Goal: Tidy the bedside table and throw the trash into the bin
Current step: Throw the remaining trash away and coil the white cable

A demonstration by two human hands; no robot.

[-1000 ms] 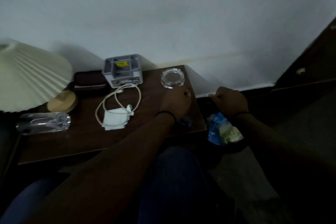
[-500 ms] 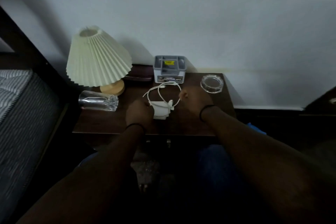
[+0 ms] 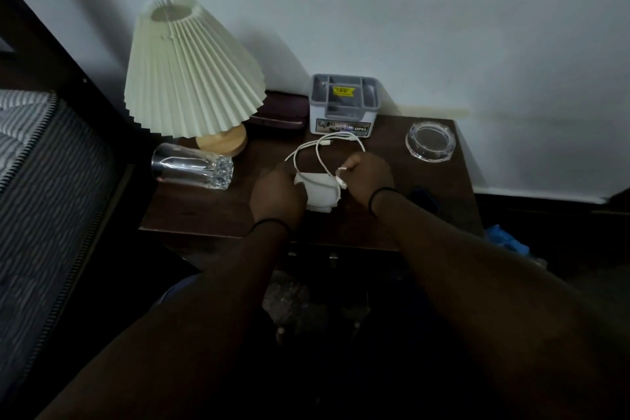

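Observation:
On the dark wooden bedside table (image 3: 204, 215) lies a looped white cable (image 3: 318, 150) over a folded white paper napkin (image 3: 320, 194). My left hand (image 3: 276, 191) rests at the napkin's left edge with its fingers closed on that edge and the cable. Just right of the napkin, my right hand (image 3: 370, 177) pinches the cable's end with the white plug. A clear drinking glass (image 3: 192, 165) lies on its side at the table's left. A glass ashtray (image 3: 430, 144) sits at the back right corner.
A pleated cream lamp (image 3: 191, 72) on a wooden base stands at the back left. Behind it lies a dark case (image 3: 279, 112), next to a grey organiser box (image 3: 344, 102). Blue trash (image 3: 504, 239) shows in the bin beyond the table's right side. The striped mattress (image 3: 37, 181) is at left.
My right hand left the bin at the right and both hands came onto the cable and napkin. The view swung left, so the lamp and mattress now show.

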